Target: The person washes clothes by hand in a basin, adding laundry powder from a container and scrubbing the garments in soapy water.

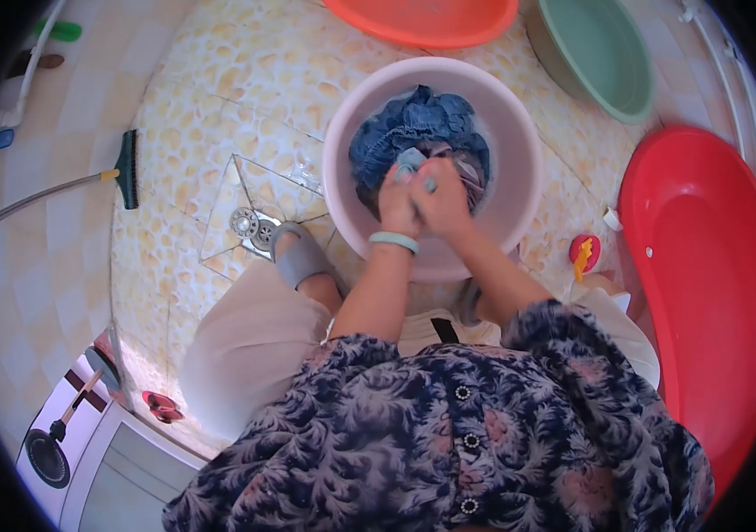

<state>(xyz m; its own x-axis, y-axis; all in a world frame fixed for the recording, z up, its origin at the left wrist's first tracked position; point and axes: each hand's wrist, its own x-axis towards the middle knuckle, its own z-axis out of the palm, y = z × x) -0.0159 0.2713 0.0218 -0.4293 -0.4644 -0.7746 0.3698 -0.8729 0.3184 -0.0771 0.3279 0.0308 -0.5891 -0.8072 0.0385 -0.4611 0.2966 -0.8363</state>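
I see both hands pressed together over the pink basin (520, 133), which I use as the landmark. Left hand (398, 206) and right hand (440, 197) are clenched side by side on a bunch of wet cloth (413, 162), knuckles touching, at the near inner edge of the basin. A pale green bangle (394, 240) sits on the left wrist.

The cloth: dark blue denim-like fabric (418, 124), crumpled in folds, piled toward the far side of the basin, soaked, with a paler grey-blue strip gripped between the fists and a darker, purplish patch just right of the hands. I see a little water around the pile; I can't tell how deep.

Around the basin: floor drain (254, 226) to its left, a grey sandal (300, 257) just at its near-left rim. Orange basin (422, 19) beyond it, green basin (600, 53) beyond-right, red tub (706, 266) well to the right. Small red-and-yellow object (584, 253) on the floor between the pink basin and the red tub. Long-handled brush (125, 168) well to the left.
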